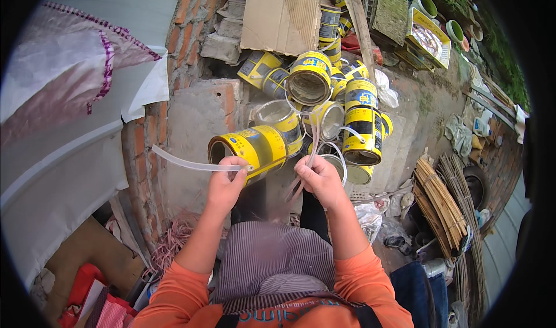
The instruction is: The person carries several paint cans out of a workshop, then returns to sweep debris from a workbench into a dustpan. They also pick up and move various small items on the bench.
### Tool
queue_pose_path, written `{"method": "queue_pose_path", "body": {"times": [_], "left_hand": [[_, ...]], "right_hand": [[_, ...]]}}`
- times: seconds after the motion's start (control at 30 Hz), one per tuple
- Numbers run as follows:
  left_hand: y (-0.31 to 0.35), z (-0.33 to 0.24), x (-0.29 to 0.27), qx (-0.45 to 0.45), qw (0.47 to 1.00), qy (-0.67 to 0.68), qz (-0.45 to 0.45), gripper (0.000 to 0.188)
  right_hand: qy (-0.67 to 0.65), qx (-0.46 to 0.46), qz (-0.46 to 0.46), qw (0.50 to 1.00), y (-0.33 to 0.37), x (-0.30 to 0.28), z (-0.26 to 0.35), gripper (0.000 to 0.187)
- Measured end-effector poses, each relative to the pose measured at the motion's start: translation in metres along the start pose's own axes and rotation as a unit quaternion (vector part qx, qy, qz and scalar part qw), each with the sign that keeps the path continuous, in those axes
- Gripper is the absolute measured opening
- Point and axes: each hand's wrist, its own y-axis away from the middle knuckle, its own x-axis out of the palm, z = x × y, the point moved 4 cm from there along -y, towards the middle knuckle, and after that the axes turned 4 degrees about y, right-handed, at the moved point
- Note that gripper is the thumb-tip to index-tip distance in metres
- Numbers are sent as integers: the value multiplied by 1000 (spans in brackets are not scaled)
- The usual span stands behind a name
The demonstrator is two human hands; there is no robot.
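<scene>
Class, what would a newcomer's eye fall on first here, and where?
A heap of yellow cans at upper centre stands out first. Next come orange sleeves from the lower edge, the left hand gripping a pale strap and the right hand pinkish strands, mid-picture. Wooden strips lie at right.

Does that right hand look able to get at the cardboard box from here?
Probably not without leaning or stepping forward: the right hand grips pale strands, and piled yellow cans lie between it and the cardboard box.
</scene>
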Motion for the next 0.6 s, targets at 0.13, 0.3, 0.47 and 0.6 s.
{"method": "queue_pose_path", "body": {"times": [0.13, 0.3, 0.47, 0.6], "left_hand": [[0, 0, -4, -9, 1000, 25, -10, 17], [-3, 0, -14, 8, 996, 78, -29, 18], [-5, -4, -26, 12, 989, 140, -44, 19], [-5, -8, -31, 5, 985, 165, -39, 24]], "right_hand": [[-17, 29, 33, 999, -11, 9, -1, 16], [-165, -43, -2, 985, -22, 13, 8, 15], [-210, -99, -82, 969, -28, 11, 15, 17], [-217, -110, -109, 964, -32, 14, 18, 18]]}}
